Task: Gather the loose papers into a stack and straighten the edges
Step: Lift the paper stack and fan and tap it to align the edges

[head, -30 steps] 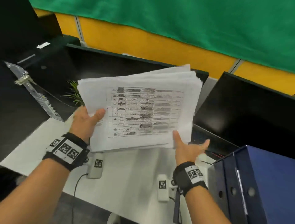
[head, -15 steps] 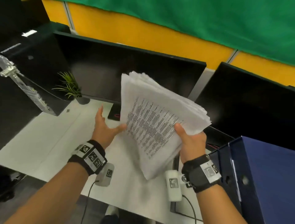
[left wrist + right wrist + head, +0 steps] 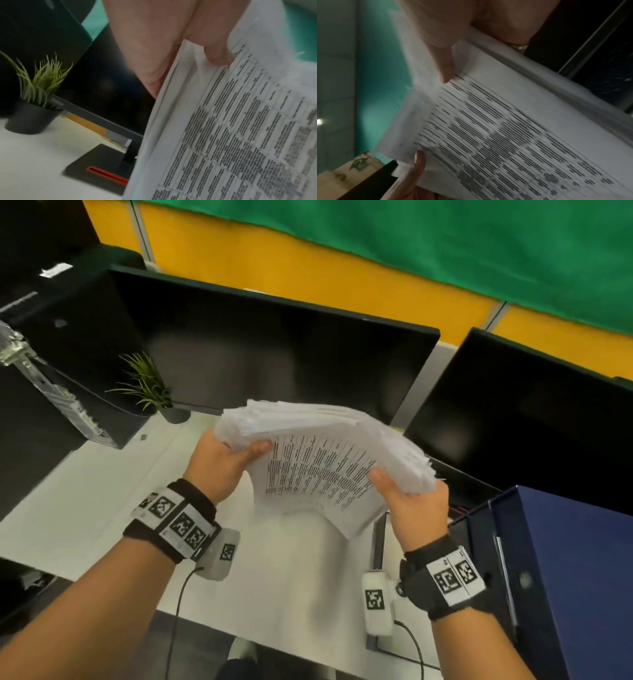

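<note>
Papers (image 3: 318, 460) held above the desk (image 3: 85, 501), near its back edge, left hand (image 3: 219, 463) and right hand (image 3: 416, 505) each pinching an end, thumbs on top, likely to square the uneven edges.

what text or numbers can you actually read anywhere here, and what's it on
None can be quoted.
Stack of papers, held by the left hand and right hand: a printed table, too blurred to read.
Wristbands: square black-and-white marker codes, no words.
Blue binders: no label readable.
Cardboard piece: green marks like "2", too blurred.
</note>
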Available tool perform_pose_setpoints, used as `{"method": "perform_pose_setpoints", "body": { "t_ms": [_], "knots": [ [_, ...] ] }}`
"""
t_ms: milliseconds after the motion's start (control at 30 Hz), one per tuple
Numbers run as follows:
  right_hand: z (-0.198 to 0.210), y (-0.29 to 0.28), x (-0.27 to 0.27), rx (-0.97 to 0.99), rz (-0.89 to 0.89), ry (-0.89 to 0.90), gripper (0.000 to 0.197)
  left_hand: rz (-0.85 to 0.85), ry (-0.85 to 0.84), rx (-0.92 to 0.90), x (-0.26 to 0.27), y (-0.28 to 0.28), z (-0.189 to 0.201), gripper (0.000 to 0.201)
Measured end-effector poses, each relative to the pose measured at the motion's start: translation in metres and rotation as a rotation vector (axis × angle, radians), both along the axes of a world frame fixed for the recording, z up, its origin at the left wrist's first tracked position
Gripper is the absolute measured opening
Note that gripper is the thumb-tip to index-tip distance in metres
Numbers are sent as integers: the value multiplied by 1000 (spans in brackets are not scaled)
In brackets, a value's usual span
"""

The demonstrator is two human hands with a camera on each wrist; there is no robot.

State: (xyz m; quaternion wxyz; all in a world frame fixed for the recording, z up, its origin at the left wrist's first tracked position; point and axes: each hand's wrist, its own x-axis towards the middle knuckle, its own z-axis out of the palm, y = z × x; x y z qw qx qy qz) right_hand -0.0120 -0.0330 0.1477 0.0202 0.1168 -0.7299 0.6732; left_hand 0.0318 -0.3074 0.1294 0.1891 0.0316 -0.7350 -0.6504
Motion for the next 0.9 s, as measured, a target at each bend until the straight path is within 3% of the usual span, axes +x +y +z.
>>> {"method": "perform_pose_setpoints", "body": {
  "t_ms": [100, 200, 300, 367, 500, 567, 767, 900],
  "knots": [
    [-6, -6, 1, -11, -50, -32, 43, -66, -143, -196, -4, -5, -21, 53],
    [-3, -12, 1, -44, -104, -1, 55, -112, -147, -104, -13, -2, -23, 72],
    [5, -15, -2, -35, -158, 78, 47, -85, -95, 41, -22, 5, -17, 83],
    [10, -17, -5, 2, -164, 149, 35, -23, -53, 129, -23, 9, -13, 79],
    [19, -24, -17, 177, -174, 253, 30, 23, -20, 177, -26, 15, -13, 73],
    [21, -27, -22, 260, -187, 296, 14, 25, -33, 185, -27, 15, -13, 74],
    [19, -25, -26, 44, -419, 159, 16, 8, -63, 129, -29, 18, -11, 64],
    [22, -33, -28, 128, -350, 179, 3, 4, -77, 100, -30, 19, -10, 51]
  ]
}}
